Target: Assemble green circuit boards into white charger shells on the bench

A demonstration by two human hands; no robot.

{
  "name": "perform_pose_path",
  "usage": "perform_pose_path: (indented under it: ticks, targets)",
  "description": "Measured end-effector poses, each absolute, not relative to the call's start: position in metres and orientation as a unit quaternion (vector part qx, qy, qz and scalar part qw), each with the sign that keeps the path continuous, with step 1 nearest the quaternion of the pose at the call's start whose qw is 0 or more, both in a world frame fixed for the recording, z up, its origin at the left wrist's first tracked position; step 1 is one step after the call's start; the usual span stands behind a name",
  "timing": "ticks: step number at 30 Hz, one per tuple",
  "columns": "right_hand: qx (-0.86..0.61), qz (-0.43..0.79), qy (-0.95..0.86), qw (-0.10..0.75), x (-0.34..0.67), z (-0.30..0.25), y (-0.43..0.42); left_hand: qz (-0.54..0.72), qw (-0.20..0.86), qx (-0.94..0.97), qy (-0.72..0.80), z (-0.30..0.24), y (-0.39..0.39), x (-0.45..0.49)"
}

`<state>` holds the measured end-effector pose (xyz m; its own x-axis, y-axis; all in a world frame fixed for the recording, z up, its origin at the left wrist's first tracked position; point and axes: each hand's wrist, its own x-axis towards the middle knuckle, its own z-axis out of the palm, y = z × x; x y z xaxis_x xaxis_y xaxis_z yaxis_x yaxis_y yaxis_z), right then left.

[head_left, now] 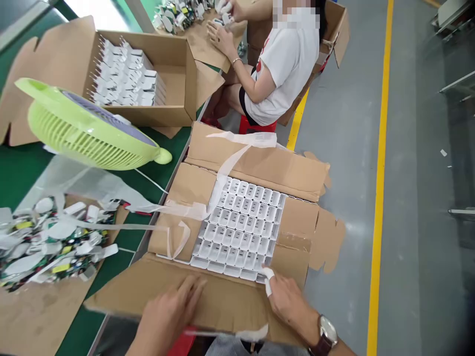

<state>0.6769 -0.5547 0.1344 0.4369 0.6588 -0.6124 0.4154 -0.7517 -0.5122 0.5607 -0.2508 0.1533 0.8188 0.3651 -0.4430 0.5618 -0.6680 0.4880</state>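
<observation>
An open cardboard box (pixel 293 225) lies in front of me, packed with rows of small white plastic housings (pixel 239 222). My left hand (pixel 172 309) rests on the near flap (pixel 222 301), its fingers stretched out and holding nothing. At the box's near right corner is my right hand (pixel 289 299), with white wrapping on a finger. That finger is extended to the edge of the housings, and the other fingers are partly hidden. Pale translucent strips (pixel 230 165) trail over the far and left flaps.
Left, a green fan (pixel 92 133) stands on the green table (pixel 15 183) behind a heap of circuit boards and white parts (pixel 52 242). Another box (pixel 170 89) holds white plugs. A co-worker (pixel 276 69) sits beyond, handling parts. A yellow floor line (pixel 381 163) runs at right.
</observation>
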Motion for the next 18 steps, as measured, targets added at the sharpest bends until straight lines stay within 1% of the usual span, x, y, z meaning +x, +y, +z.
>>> perform_pose_path:
  ticks: [2,5,7,9,11,13,15,16,18]
  targets:
    - [-0.848,0.403,-0.334,0.088,0.682,0.125,-0.553,-0.202,0.328,0.872,0.303,0.124,-0.259,0.526]
    - [-0.847,0.399,-0.349,0.041,0.681,0.12,-0.55,-0.183,0.406,0.81,0.381,0.086,-0.265,0.49]
    - [-0.852,0.391,-0.347,0.037,0.676,0.126,-0.555,-0.141,0.461,0.743,0.464,0.066,-0.267,0.484]
    - [-0.871,0.372,-0.315,0.058,0.671,0.139,-0.574,-0.1,0.502,0.661,0.549,0.053,-0.268,0.491]
    - [-0.902,0.345,-0.243,0.091,0.667,0.155,-0.612,-0.061,0.534,0.583,0.609,0.047,-0.266,0.503]
    - [-0.932,0.325,-0.14,0.082,0.666,0.169,-0.661,-0.029,0.557,0.538,0.632,0.046,-0.262,0.514]
    - [-0.955,0.294,-0.01,0.042,0.67,0.174,-0.707,-0.01,0.56,0.535,0.632,0.046,-0.258,0.521]
    - [-0.956,0.288,0.041,0.043,0.673,0.172,-0.724,-0.006,0.556,0.547,0.625,0.046,-0.256,0.523]
    - [-0.953,0.266,0.12,0.088,0.682,0.156,-0.738,-0.004,0.533,0.592,0.605,0.045,-0.252,0.523]
